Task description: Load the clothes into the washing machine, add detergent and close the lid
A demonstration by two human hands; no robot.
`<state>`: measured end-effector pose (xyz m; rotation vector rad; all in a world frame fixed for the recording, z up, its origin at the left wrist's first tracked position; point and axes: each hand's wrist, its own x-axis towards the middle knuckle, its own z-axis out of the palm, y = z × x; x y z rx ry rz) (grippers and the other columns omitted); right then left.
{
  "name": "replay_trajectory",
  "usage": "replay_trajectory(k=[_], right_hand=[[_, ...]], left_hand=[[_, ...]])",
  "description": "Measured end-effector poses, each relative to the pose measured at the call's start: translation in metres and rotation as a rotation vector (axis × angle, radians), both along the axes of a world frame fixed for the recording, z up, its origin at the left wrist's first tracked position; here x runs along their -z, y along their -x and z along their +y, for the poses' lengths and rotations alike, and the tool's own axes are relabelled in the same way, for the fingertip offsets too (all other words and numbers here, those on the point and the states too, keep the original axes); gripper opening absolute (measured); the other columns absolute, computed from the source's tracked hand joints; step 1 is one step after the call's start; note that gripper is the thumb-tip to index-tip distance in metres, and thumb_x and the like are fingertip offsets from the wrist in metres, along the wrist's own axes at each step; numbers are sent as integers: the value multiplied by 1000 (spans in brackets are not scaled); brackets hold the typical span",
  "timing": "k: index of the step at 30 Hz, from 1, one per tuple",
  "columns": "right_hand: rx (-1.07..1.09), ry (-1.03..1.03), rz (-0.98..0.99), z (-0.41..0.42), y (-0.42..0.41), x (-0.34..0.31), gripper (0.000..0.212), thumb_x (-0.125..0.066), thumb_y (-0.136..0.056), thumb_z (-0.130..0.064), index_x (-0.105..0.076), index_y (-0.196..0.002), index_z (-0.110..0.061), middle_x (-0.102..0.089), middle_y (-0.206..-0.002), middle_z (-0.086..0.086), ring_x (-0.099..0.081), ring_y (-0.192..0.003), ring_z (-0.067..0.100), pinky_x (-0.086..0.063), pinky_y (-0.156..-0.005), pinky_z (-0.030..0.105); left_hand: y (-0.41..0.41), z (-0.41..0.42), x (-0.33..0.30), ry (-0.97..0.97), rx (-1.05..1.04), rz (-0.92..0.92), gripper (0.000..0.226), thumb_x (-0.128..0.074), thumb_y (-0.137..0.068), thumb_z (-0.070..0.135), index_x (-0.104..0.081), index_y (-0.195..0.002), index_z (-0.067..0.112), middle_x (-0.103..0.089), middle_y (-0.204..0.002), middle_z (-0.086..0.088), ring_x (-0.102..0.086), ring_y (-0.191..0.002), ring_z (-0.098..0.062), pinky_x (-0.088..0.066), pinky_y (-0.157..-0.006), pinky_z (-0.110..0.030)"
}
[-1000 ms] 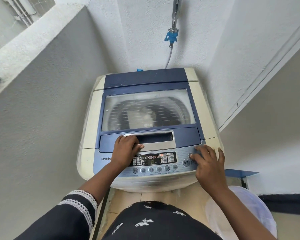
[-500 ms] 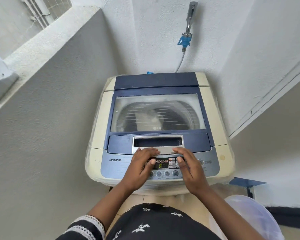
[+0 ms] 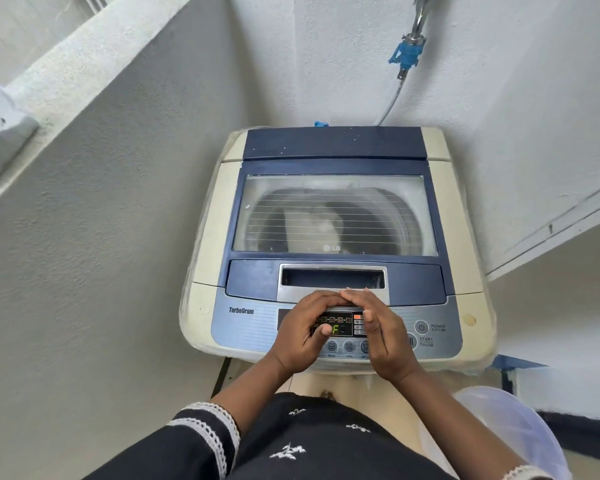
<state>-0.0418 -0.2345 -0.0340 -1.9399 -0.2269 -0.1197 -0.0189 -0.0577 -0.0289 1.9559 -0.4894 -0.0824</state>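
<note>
The top-loading washing machine (image 3: 207, 244) stands in a narrow corner with its blue-framed glass lid (image 3: 333, 188) down flat. Pale clothes (image 3: 312, 226) show dimly through the glass inside the drum. My left hand (image 3: 300, 336) and my right hand (image 3: 383, 336) hover together over the control panel (image 3: 243, 327), just below the lid handle (image 3: 331, 277). Their fingertips meet and neither holds anything. The left fingers are loosely curved and the right fingers lie nearly straight. A green "F" glows on the display (image 3: 336, 329) between the hands.
Rough white walls close in on the left and right of the machine. A tap with a blue fitting (image 3: 406, 58) and a hose hang on the back wall. A white translucent basket (image 3: 520, 431) sits on the floor at lower right.
My right hand moved left from the start button side to the panel's middle. The left hand slid down off the lid handle, and both hands now touch at the fingertips.
</note>
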Motion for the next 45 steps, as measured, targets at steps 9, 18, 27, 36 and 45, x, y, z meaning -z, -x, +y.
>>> replay_trajectory(k=[9, 18, 27, 36, 45], right_hand=[[21, 47, -12, -1, 0, 6, 48, -28, -105, -29, -63, -129, -7, -65, -130, -2, -56, -127, 13, -37, -114, 46], [22, 44, -19, -1, -1, 5, 44, -30, -101, -20, -65, -126, -9, -65, -129, -3, -57, -127, 12, -36, -115, 38], [3, 72, -57, -2, -1, 8, 43, -31, -100, -17, -65, -126, -9, -65, -130, -2, -57, -128, 14, -37, -115, 42], [-2, 101, -72, -3, -1, 8, 42, -32, -99, -17, -64, -126, -10, -65, -129, -2, -56, -128, 12, -36, -115, 40], [31, 15, 2, -1, -5, -12, 41, -31, -103, -25, -67, -118, -11, -69, -115, -3, -63, -113, 11, -49, -98, 35]], left_hand=[[-1, 1, 2, -22, 9, -15, 89, -17, -90, 77, -64, -125, 10, -63, -127, 1, -58, -121, -15, -48, -99, -38], [3, 1, -2, 57, -89, 80, 51, -24, -102, 25, -70, -120, 13, -66, -125, 5, -59, -121, -15, -48, -101, -41], [4, 0, -1, 36, -96, 65, 50, -25, -102, 24, -70, -119, 11, -66, -124, 3, -59, -121, -15, -46, -102, -35], [5, -1, 2, 9, -100, 18, 47, -27, -102, 22, -69, -118, 10, -66, -122, 4, -59, -119, -15, -47, -101, -36], [5, -2, -5, -176, 50, -64, 37, -49, -94, 23, -55, -129, 14, -58, -124, 5, -52, -117, -10, -45, -98, -37]])
